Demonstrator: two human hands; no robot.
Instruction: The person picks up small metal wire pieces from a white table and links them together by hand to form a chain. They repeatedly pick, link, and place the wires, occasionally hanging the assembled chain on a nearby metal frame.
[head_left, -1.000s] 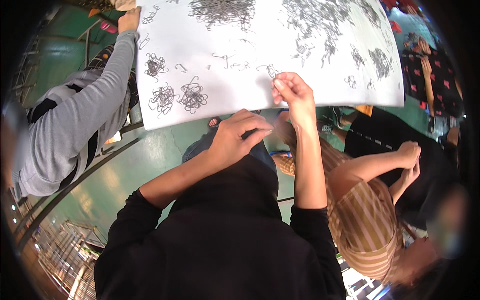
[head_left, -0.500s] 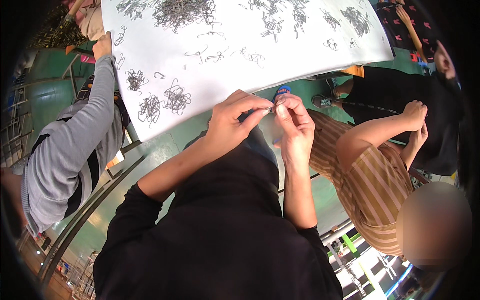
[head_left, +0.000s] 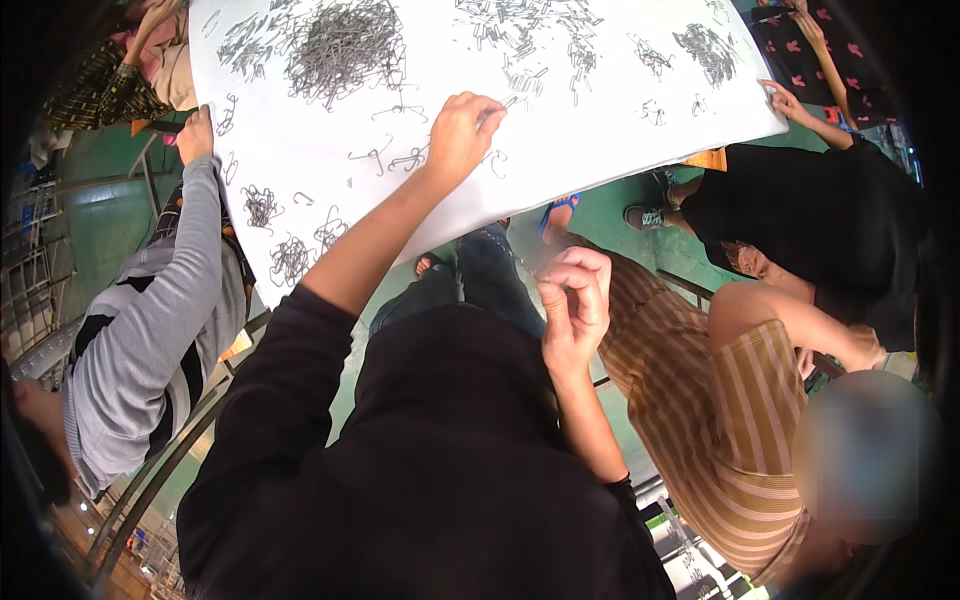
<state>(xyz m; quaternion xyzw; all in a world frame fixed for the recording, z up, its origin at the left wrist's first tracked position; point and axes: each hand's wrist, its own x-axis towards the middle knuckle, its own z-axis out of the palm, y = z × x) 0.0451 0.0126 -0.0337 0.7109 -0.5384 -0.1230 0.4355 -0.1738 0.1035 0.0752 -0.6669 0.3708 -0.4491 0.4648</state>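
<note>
My left hand (head_left: 463, 140) reaches over the white-topped table (head_left: 430, 215), its thumb and fingers closed toward each other beside some small grey metal pieces (head_left: 522, 80). Whether one is between the fingertips is too small to tell. Lower down, in front of my body, my right hand (head_left: 578, 305) is held up off the table with curled fingers and the thumb against them; anything inside is hidden. Loose bent wire hooks (head_left: 408, 157) lie just left of my left hand. Past them is a large dark heap of bent wire pieces (head_left: 345, 50).
Small piles of bent wire (head_left: 290, 260) lie by the table's near left corner. More piles (head_left: 705, 52) sit at the far right. A person in a grey sleeve (head_left: 185, 240) touches the left edge. A person in brown stripes (head_left: 690, 380) stands close on my right.
My hands were together over a small metal piece; they have parted. My left hand has moved forward onto the table, while the right has dropped slightly toward me. The table appears shifted in view.
</note>
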